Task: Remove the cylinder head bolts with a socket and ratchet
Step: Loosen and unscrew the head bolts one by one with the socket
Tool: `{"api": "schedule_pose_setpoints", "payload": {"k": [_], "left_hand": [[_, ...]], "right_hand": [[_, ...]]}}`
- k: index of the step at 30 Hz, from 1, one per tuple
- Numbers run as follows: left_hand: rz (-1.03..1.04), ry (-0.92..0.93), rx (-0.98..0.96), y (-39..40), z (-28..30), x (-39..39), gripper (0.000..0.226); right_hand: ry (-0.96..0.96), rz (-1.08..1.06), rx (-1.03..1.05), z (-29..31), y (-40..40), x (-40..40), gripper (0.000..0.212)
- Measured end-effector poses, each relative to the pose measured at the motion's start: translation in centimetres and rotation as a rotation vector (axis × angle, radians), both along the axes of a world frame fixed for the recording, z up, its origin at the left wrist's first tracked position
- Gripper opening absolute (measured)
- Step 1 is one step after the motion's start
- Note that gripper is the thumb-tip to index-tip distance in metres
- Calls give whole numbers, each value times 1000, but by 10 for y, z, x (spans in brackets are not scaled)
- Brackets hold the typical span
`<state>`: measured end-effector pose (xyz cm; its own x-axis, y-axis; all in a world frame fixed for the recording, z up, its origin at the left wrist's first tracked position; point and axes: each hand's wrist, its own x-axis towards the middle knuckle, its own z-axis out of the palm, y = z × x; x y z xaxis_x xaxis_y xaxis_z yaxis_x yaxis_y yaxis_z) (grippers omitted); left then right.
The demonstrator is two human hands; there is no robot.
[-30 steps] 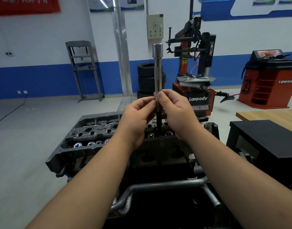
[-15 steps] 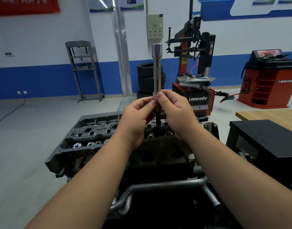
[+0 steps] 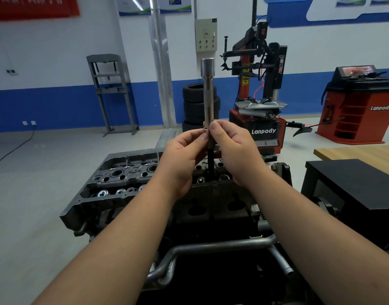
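A long silver socket extension (image 3: 208, 93) stands upright above the dark cylinder head (image 3: 123, 175), its wider end on top. A black bolt shank (image 3: 210, 160) hangs from its lower end down toward the head. My left hand (image 3: 182, 159) and my right hand (image 3: 233, 150) meet at the extension's lower part, fingertips pinching it from both sides. A small ring shows between the fingertips. Valve springs and open bores show along the head's left half; my hands hide its middle.
A black box (image 3: 352, 186) and a wooden bench top (image 3: 361, 151) stand at the right. Metal pipes (image 3: 222, 247) run across below my arms. Behind are stacked tyres (image 3: 190, 106), a red tyre changer (image 3: 259, 106), a red balancer (image 3: 361, 106) and a grey frame (image 3: 110, 93).
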<state>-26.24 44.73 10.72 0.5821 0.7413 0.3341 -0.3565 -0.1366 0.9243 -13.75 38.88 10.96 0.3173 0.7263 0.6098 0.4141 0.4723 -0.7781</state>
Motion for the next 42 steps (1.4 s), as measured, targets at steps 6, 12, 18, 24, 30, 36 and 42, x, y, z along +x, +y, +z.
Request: {"api": "schedule_pose_setpoints", "payload": {"k": [6, 12, 18, 24, 30, 36, 42], "left_hand": [[57, 10, 78, -2, -2, -1, 9], [25, 16, 34, -1, 0, 0, 18], [67, -6, 61, -1, -1, -1, 9], [32, 4, 59, -2, -1, -1, 17], [27, -11, 1, 0, 0, -1, 17], [89, 9, 61, -1, -2, -1, 7], [11, 18, 32, 1, -1, -1, 19]], "right_hand": [[17, 11, 25, -1, 1, -1, 15], [14, -34, 12, -1, 0, 0, 18], [5, 16, 25, 0, 0, -2, 17], [5, -22, 26, -1, 0, -1, 14], [-6, -12, 8, 0, -1, -1, 22], [2, 13, 26, 0, -1, -3, 18], [-4, -22, 7, 0, -1, 0, 20]]}}
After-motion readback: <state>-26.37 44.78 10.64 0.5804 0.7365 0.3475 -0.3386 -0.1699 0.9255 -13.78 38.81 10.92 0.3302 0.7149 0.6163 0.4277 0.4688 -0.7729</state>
